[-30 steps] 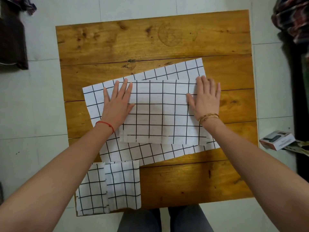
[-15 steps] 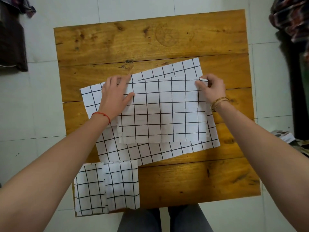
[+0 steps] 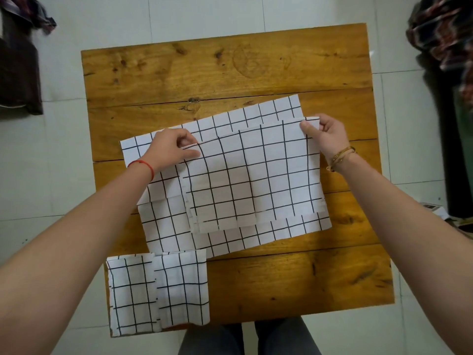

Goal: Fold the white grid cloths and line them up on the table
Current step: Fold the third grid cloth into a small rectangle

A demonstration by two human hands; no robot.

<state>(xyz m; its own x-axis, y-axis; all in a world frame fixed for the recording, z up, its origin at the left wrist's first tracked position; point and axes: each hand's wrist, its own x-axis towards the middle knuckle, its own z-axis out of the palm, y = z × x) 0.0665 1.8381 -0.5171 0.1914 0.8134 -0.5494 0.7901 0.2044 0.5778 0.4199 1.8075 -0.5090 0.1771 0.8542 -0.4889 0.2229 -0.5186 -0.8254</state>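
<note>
A half-folded white grid cloth (image 3: 253, 175) lies in the middle of the wooden table (image 3: 230, 73), on top of a larger flat grid cloth (image 3: 166, 226). My left hand (image 3: 171, 147) pinches the folded cloth's far left corner. My right hand (image 3: 325, 137) pinches its far right corner, which is lifted a little off the cloth below. Two small folded grid cloths, one (image 3: 131, 293) beside the other (image 3: 183, 288), lie side by side at the table's near left corner.
Dark bundles of clothing lie on the tiled floor at the far left (image 3: 20, 60) and far right (image 3: 442, 42). A small box (image 3: 435, 208) sits on the floor to the right of the table. My legs (image 3: 245, 339) are at the near table edge.
Both hands went from lying flat on the folded cloth to pinching its two far corners. The far edge has lifted slightly.
</note>
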